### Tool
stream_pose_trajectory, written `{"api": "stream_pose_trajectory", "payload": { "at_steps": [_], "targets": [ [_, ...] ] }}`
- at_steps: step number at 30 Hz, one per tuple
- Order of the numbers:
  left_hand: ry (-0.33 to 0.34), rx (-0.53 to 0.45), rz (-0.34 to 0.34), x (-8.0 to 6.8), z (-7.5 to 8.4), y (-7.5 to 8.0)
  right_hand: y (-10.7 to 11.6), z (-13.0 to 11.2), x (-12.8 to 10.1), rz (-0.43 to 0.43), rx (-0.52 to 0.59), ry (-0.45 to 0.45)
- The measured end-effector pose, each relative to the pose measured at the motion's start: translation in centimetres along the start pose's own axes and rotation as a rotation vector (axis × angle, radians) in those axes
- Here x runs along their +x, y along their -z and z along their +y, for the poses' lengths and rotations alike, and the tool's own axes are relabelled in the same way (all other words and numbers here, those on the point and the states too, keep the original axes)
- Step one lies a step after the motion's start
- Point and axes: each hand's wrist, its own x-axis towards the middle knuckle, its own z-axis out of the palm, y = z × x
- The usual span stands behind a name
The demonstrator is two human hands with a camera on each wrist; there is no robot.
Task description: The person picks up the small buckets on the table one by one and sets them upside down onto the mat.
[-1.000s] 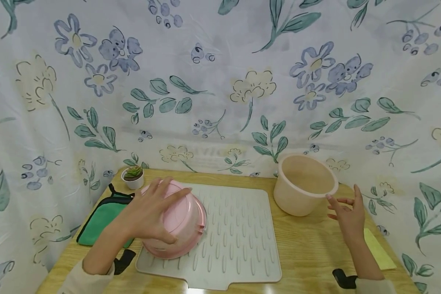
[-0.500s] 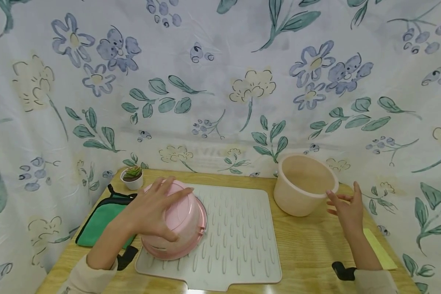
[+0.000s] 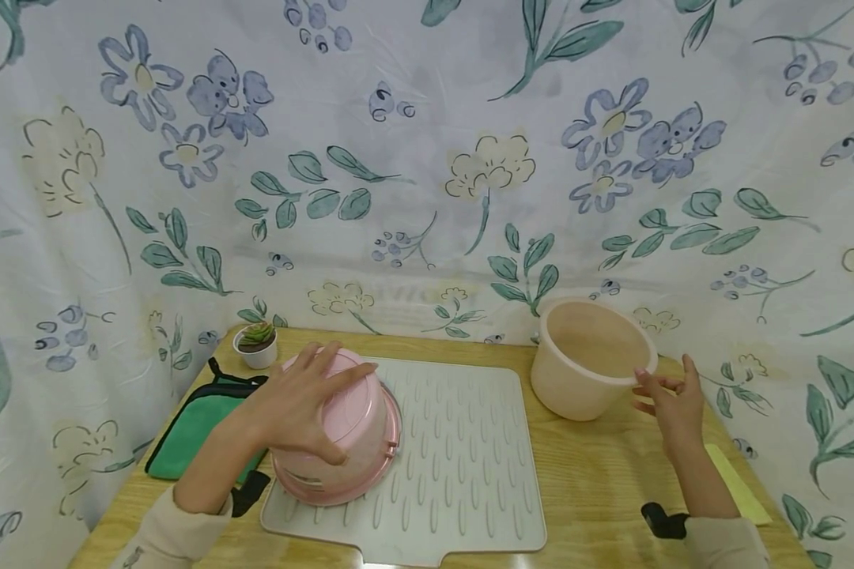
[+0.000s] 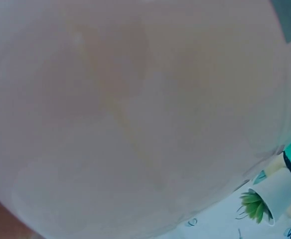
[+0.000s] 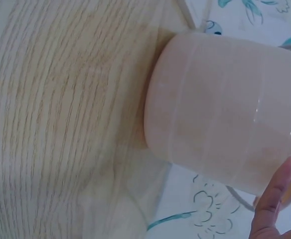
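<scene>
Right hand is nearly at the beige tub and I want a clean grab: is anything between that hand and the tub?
Nothing visible is in the way. The right hand is beside the beige tub, fingertips at or just short of its rim. Only bare wooden table lies below.

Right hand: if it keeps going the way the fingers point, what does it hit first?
Probably the beige bucket. The right hand has straight fingers pointing left at the rim, with a fingertip at or almost at the wall. Contact is unclear.
</scene>
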Motion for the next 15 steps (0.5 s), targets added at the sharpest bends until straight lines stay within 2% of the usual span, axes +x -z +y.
{"api": "stream_pose_trajectory", "payload": {
  "at_steps": [3, 9, 15],
  "targets": [
    [0.002, 0.005, -0.006, 0.05, -0.04, 0.03, 0.12, -0.04, 0.23, -0.036, 0.028, -0.015],
    [-0.015, 0.008, -0.007, 0.52, -0.13, -0.04, 0.43, -0.13, 0.61, -0.131, 0.166, -0.044],
    [-0.011, -0.01, -0.031, 0.9, -0.24, -0.36, 0.59, -0.23, 0.85, -0.171, 0.265, -0.083]
  ]
}}
